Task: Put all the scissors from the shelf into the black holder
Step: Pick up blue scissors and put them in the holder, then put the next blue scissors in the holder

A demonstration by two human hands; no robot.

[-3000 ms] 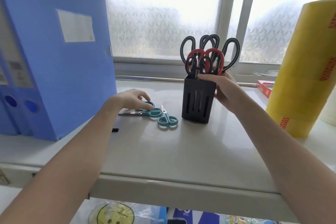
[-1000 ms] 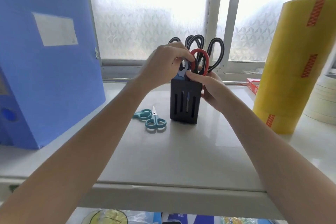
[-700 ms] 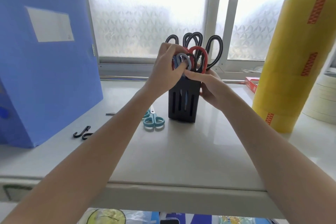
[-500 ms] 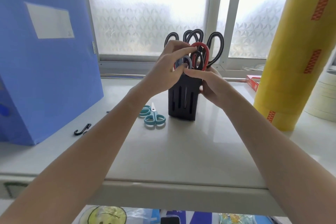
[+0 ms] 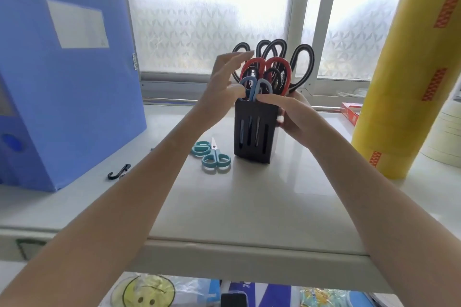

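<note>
Head view: most scissors in holder (image 5: 253, 132); one teal pair (image 5: 213, 156) left on shelf (image 5: 249, 197). Left hand (image 5: 224, 85) fingers spread; right hand (image 5: 293, 113) clamped on holder.

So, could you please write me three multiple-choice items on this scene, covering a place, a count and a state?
1. Where do the teal scissors lie?
A. On the shelf, left of the black holder
B. Inside the holder
C. On the blue binder

2. How many teal scissors lie loose on the shelf?
A. None
B. Two
C. Five

3. What is the left hand doing?
A. Fingers spread open beside the handles
C. Lifting the yellow roll
B. Clenched round a pen

Key: 1 A, they lie flat by its base; 2 B, two handle pairs show; 3 A, nothing is in its grip.
</note>
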